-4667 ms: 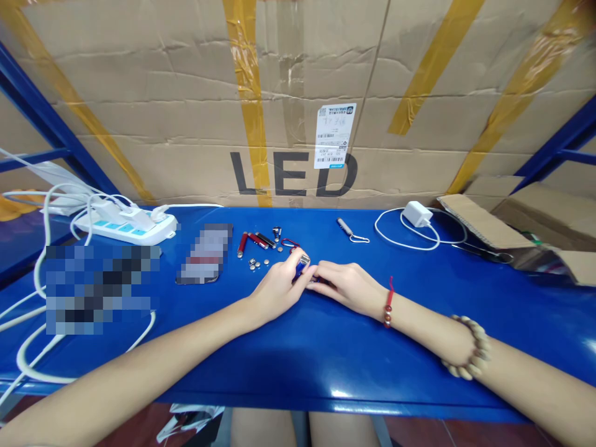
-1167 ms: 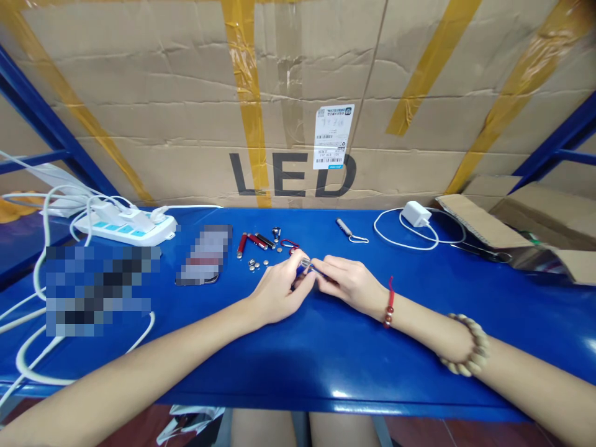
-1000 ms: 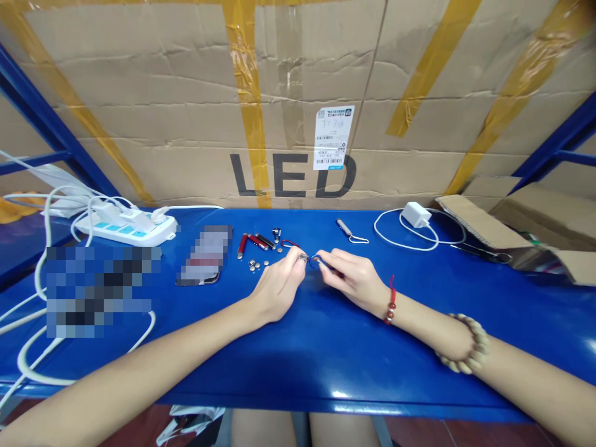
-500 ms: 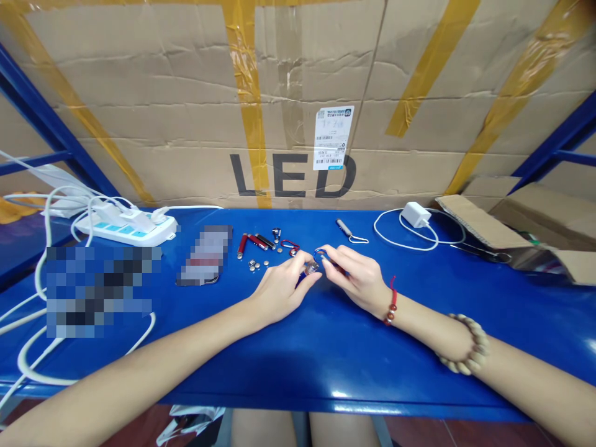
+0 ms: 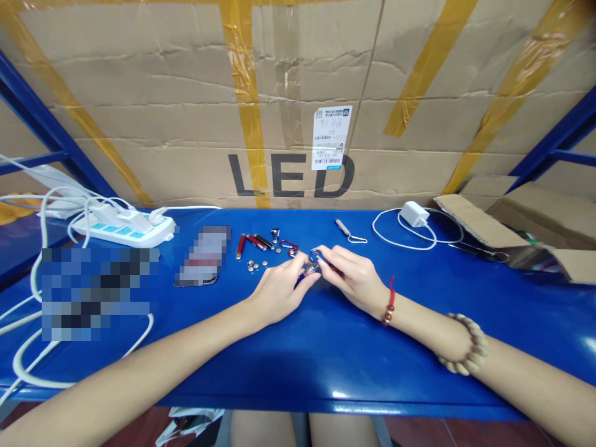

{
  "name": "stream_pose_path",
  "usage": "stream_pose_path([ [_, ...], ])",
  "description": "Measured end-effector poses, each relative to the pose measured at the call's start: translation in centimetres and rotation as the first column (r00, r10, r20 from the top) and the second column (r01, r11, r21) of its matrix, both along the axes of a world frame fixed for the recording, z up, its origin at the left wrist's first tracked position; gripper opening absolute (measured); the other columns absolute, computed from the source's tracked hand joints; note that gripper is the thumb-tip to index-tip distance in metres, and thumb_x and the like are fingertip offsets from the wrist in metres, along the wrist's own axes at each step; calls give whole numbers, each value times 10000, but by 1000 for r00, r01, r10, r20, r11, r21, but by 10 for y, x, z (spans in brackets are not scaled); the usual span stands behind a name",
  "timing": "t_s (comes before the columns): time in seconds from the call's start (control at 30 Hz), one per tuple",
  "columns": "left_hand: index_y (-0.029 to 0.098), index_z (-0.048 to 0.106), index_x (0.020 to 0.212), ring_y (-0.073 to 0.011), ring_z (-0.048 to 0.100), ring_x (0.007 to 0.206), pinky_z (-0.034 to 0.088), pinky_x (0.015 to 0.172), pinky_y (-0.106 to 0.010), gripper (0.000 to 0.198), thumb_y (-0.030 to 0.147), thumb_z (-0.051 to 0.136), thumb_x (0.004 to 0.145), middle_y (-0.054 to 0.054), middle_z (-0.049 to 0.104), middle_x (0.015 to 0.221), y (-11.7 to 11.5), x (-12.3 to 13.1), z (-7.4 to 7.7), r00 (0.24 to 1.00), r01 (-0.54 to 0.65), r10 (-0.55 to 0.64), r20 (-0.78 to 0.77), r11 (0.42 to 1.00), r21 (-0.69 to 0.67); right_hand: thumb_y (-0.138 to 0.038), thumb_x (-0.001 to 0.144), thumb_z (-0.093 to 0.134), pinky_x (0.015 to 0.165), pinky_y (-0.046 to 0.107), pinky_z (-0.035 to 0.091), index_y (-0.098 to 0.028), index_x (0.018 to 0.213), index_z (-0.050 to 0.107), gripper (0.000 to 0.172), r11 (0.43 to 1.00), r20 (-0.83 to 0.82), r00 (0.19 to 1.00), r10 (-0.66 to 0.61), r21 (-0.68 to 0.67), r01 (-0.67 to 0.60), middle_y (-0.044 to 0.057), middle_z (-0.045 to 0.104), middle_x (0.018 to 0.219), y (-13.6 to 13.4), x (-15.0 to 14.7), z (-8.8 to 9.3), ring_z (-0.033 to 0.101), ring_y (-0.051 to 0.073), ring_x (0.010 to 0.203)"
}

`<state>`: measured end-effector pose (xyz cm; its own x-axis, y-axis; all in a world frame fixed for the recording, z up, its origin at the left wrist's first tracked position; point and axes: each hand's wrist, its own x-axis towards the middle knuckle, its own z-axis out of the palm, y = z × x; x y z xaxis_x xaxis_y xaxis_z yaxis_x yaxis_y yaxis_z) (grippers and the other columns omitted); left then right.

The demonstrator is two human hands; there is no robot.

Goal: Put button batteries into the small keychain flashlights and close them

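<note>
My left hand [image 5: 279,290] and my right hand [image 5: 354,278] meet at the middle of the blue table [image 5: 326,354]. Both pinch a small blue pen-like light with a silver end [image 5: 311,268] and a blue clip ring [image 5: 315,254]. The left fingers close on the silver end, the right fingers on the blue body and ring. Just beyond the left hand lie red and black small tubes [image 5: 254,241], several button cells [image 5: 255,265] and a red clip [image 5: 289,244].
A white power strip [image 5: 125,227] with cables sits far left, a blurred phone [image 5: 202,263] left of the parts. A silver light with a clip [image 5: 348,231], a white charger with cable [image 5: 413,215] and open cardboard boxes [image 5: 521,223] lie right. A large LED carton [image 5: 298,99] walls the back.
The two hands drew a silver end piece away from the blue body, then brought the pieces together again. The blue clip ring now shows above the fingers.
</note>
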<state>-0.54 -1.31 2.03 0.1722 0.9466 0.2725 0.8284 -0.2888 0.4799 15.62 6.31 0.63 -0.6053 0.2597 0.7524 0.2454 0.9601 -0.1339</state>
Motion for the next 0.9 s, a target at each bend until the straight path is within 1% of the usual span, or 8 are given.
stream_pose_path([
  [0.13,202,421,940,-196,631,704,428,610,-265,181,361,340,905,-21,629,802,0,1,0,1000,-18,18,-16,1000,-2,-227,914,395,588,222,461,-114,1046,571,248,1000,11,1000,-14,-7,14,51,557,719,-1,-1,1,519,118,609],
  [0.33,210,425,917,-184,627,682,424,598,-255,179,366,337,902,-12,627,789,0,2,0,999,-39,40,-28,999,6,-225,914,390,605,229,467,-85,1042,577,266,999,26,1000,-8,-52,9,58,557,727,-1,-1,1,528,123,619],
  [0.53,220,445,991,-184,629,643,410,601,-257,205,362,325,905,18,616,688,2,0,-4,993,-121,121,15,993,0,-246,921,373,607,232,466,-115,1067,566,274,994,60,998,-6,-107,12,47,542,737,-1,-2,1,522,122,621],
  [0.63,224,452,999,-179,629,656,407,609,-254,207,366,337,901,18,623,716,3,0,-4,991,-133,133,32,991,2,-251,921,376,614,234,470,-128,1088,556,274,992,59,998,2,-127,5,44,541,742,-1,-2,0,526,123,628],
  [0.73,219,441,1000,-170,619,641,393,581,-241,203,364,336,904,22,617,709,3,0,-2,988,-147,147,56,989,-9,-262,919,382,651,243,483,-134,1126,537,289,989,64,998,14,-151,-4,56,557,788,0,-2,0,552,136,683],
  [0.83,215,428,1006,-163,611,640,384,566,-232,203,363,329,909,24,608,701,3,1,-1,985,-156,156,68,988,-15,-271,917,386,726,266,487,-146,1177,508,313,976,85,996,39,-217,-19,69,575,864,1,-2,-1,565,148,765],
  [0.9,218,426,1010,-167,615,677,393,588,-237,204,373,341,907,22,612,730,3,1,0,986,-152,152,68,988,-11,-271,911,399,718,265,489,-173,1230,464,340,950,91,994,53,-310,-22,65,572,925,1,-2,-1,557,134,749],
])
